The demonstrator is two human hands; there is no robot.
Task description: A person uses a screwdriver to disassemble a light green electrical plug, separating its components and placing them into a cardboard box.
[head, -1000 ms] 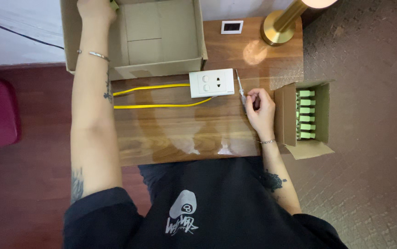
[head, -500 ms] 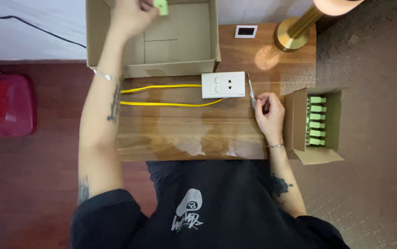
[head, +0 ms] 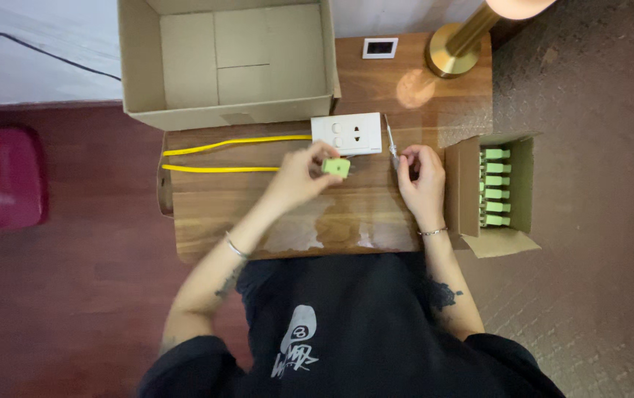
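Note:
My left hand [head: 303, 174] holds a small light-green block [head: 337, 167] above the wooden table [head: 258, 214], just below a white socket plate [head: 346, 133]. Two yellow wires [head: 228, 141] run left from that plate. My right hand [head: 421, 177] grips a thin screwdriver [head: 390, 140] whose shaft points up along the plate's right edge.
A large open cardboard box [head: 228, 66] sits at the table's back. A small open carton [head: 494, 188] with several green pieces stands at the right edge. A brass lamp base [head: 453, 55] and a small white framed device [head: 380, 48] are at the back right. A red object [head: 0, 177] lies on the floor at the left.
My left hand has come down from the large cardboard box to the table, carrying the green block to below the socket plate. My right hand stays with the screwdriver.

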